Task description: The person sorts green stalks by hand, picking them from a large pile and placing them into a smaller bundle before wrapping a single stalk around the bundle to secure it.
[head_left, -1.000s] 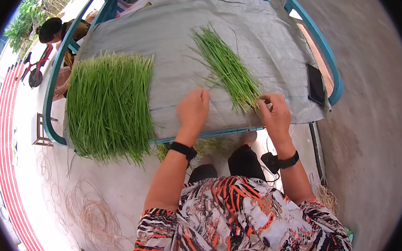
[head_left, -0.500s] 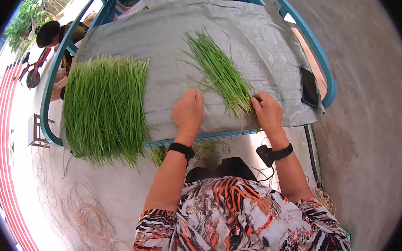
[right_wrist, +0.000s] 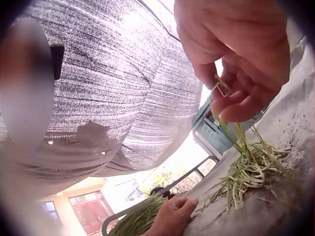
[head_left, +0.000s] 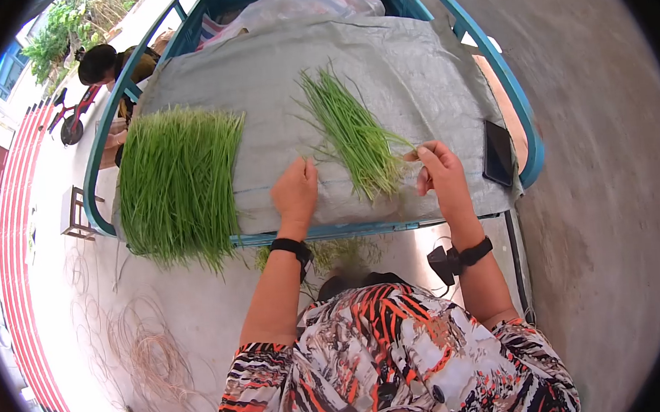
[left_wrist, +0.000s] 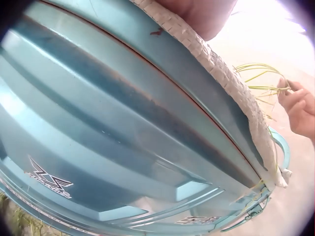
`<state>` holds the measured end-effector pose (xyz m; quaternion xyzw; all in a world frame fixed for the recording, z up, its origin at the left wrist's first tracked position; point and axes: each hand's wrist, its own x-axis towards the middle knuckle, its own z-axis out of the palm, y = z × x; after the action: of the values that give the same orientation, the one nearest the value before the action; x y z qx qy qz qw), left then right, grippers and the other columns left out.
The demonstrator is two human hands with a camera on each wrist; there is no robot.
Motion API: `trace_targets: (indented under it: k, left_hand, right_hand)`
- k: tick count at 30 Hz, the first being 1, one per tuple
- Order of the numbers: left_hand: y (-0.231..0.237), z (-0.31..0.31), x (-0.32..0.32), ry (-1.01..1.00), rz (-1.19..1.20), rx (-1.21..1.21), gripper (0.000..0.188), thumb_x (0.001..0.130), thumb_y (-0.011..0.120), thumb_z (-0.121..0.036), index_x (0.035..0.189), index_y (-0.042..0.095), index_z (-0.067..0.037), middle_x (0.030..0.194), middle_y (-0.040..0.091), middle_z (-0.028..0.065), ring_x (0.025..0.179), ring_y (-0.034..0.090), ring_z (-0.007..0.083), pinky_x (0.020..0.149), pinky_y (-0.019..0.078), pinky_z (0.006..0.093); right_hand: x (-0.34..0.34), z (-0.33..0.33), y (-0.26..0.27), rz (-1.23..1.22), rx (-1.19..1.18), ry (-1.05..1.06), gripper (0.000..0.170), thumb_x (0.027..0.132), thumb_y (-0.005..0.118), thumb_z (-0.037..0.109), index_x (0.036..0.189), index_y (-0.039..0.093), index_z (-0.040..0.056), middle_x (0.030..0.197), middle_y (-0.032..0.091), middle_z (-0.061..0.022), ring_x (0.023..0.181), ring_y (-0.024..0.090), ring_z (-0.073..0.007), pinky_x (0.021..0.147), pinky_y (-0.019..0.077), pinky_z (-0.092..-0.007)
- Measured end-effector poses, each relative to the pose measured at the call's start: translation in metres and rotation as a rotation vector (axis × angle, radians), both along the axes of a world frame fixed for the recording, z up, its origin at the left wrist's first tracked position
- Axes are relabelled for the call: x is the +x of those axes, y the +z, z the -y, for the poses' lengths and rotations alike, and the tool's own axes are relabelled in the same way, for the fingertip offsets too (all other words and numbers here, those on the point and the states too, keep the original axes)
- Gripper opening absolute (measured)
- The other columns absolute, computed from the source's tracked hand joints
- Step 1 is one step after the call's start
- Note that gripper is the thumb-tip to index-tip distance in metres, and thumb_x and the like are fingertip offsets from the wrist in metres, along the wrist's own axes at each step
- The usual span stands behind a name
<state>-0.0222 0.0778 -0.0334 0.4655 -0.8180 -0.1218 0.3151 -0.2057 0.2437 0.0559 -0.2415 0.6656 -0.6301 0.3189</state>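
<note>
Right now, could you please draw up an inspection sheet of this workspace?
Surface: creased grey woven sheet on turquoise metal cart.
Job's things: broad pile of long green stalks; smaller green bunch.
Clutter: black rectangular phone; tangled pale brown strands on floor.
Left hand: curled over the sheet, nothing seen held.
Right hand: pinches thin green stalks.
Cables: thin black cable below the right wrist.
Surroundings: another person left of the cart.
</note>
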Motion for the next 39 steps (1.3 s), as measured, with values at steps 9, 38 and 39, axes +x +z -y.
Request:
trace_targets:
  k: [9, 38, 39]
  left_hand:
    - [-0.003, 0.001, 0.0, 0.009, -0.052, 0.008, 0.026, 0.086, 0.059, -0.029, 0.071, 0.05, -0.009, 0.063, 0.056, 0.0123, 0.06, 0.055, 0.0371, 0.052, 0.0412, 0.0463]
    - [0.119, -0.055, -0.056, -0.394, -0.121, -0.246, 0.016, 0.079, 0.063, -0.01, 0.095, 0.065, -0.009, 0.081, 0.062, 0.0057, 0.076, 0.054, 0.0265, 0.065, 0.0432, 0.0378]
    - [0.121, -0.058, -0.059, -0.41, -0.142, -0.249, 0.016, 0.079, 0.063, -0.009, 0.095, 0.065, -0.009, 0.08, 0.062, 0.0054, 0.075, 0.054, 0.0264, 0.065, 0.0427, 0.0381]
  right_hand:
    - [-0.025, 0.002, -0.017, 0.247, -0.112, 0.117, 0.016, 0.092, 0.057, 0.022, 0.09, 0.059, 0.0065, 0.065, 0.053, 0.0024, 0.049, 0.044, -0.0039, 0.045, 0.0407, -0.0207]
    - [-0.02, -0.011, 0.004, -0.555, 0.004, 0.101, 0.03, 0.084, 0.065, 0.021, 0.111, 0.063, 0.0067, 0.103, 0.06, -0.007, 0.067, 0.058, -0.0146, 0.062, 0.0458, -0.0275]
    - [-0.014, -0.009, 0.017, -0.375, -0.071, 0.145, 0.029, 0.086, 0.064, 0.021, 0.111, 0.064, 0.0066, 0.1, 0.06, -0.0055, 0.064, 0.056, -0.0106, 0.059, 0.0441, -0.0245]
